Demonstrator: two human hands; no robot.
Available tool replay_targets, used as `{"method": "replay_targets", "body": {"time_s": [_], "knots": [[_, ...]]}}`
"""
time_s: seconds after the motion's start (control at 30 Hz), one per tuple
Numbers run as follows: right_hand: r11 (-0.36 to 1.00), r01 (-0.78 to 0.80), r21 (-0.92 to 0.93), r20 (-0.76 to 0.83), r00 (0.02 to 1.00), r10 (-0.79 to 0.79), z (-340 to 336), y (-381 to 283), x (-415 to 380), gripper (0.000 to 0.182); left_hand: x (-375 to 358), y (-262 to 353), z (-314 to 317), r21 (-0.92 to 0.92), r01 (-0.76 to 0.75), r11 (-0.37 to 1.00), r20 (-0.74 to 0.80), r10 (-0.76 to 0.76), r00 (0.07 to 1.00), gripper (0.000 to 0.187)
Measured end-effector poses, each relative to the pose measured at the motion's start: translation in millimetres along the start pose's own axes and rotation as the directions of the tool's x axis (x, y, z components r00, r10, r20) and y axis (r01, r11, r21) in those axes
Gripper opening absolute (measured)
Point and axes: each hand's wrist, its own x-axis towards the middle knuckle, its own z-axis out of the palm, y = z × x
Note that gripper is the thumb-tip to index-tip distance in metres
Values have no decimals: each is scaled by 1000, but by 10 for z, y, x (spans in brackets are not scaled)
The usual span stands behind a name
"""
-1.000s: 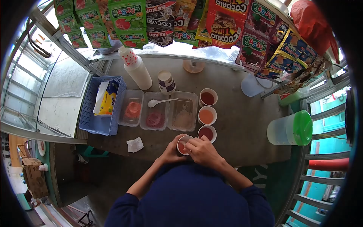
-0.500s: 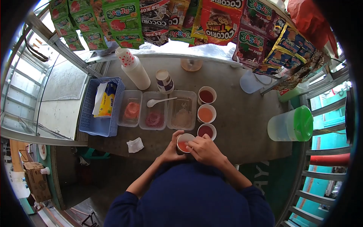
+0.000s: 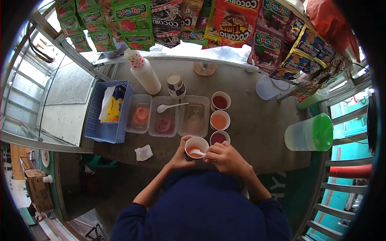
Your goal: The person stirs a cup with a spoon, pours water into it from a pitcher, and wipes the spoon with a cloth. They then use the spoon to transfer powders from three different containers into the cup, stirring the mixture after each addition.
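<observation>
My left hand (image 3: 181, 156) is wrapped round a white paper cup (image 3: 197, 142) with orange-red liquid inside, near the table's front edge. Pinched in my right hand (image 3: 228, 158) is a white plastic spoon (image 3: 197, 152), its bowl end down in that cup. Just beyond stand a cup of dark red liquid (image 3: 219, 138), a cup of orange liquid (image 3: 220, 120) and another dark red one (image 3: 220, 101), in a row. To the left are clear tubs with orange powder (image 3: 140, 116), purplish powder (image 3: 164, 125) and pale brown powder (image 3: 194, 124). A second white spoon (image 3: 172, 107) lies across the middle tub.
A blue basket (image 3: 90, 120) holds a yellow tissue pack (image 3: 116, 105). A crumpled tissue (image 3: 144, 153) lies on the table (image 3: 257, 132). Stacked cups (image 3: 145, 78) and a printed cup (image 3: 175, 86) stand behind. A green-lidded jug (image 3: 307, 133) is at right; drink sachets (image 3: 237, 20) hang above.
My right hand has shifted slightly right and back from the cup, so the spoon now shows. The held cup is tilted a little differently, its opening more visible.
</observation>
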Motion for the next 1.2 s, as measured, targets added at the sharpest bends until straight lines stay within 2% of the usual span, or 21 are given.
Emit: {"method": "replay_targets", "body": {"time_s": [0.07,0.13,0.17,0.23,0.3,0.37,0.4,0.47,0.5,0.57,0.7,0.83,0.93,1.0,1.03,1.1,1.2], "knots": [[1000,14,19,-36,999,-14,-88,-15,20,9,12,38,2,24,-2,1000,-41,3,999,84],[999,23,-23,-185,982,-27,-139,-37,52,8,24,32,3,60,-30,998,-45,33,998,85],[1000,21,-24,-186,982,-25,-114,-44,46,8,27,30,6,98,-58,994,-50,63,997,86],[997,30,-66,-5,1000,-31,-21,-34,34,10,37,47,25,37,-39,999,-49,40,998,87],[999,30,-28,-9,999,-31,-34,-15,10,11,41,84,23,-21,-17,1000,-53,16,998,87],[999,20,-38,-137,990,-25,-163,-43,5,11,51,134,29,25,-45,999,-43,46,998,88],[999,16,-38,-136,991,-21,-178,-49,15,11,51,149,38,21,-44,999,-41,45,998,88],[996,15,-90,-237,971,-36,-177,-74,45,10,51,169,49,49,-40,998,-45,42,998,85],[996,13,-90,-240,970,-34,-149,-83,51,10,43,136,58,49,-40,998,-42,42,998,85],[987,59,-150,-160,984,-83,-73,-68,59,10,30,79,71,-160,6,987,-145,-30,989,83],[993,49,-109,-146,987,-65,-49,23,64,10,4,61,-3,-70,-7,998,-96,0,995,84],[998,24,-59,-178,983,-34,-177,10,80,11,-3,43,-8,-111,33,993,-79,-42,996,85],[999,27,-34,-208,978,-34,-186,-18,112,12,11,84,17,-69,-10,998,-85,4,996,85],[998,50,-36,-220,974,-57,-169,-16,109,12,25,91,41,-179,-38,983,-139,12,990,84],[998,65,-23,-178,982,-68,-140,4,104,12,31,92,38,-179,-38,983,-137,13,990,84],[997,82,-7,-135,988,-82,-147,13,94,12,37,98,16,-156,-22,987,-94,7,996,85],[1000,9,-8,-212,977,-10,-215,14,79,13,45,156,-3,-66,-28,997,-60,24,998,87]]}}
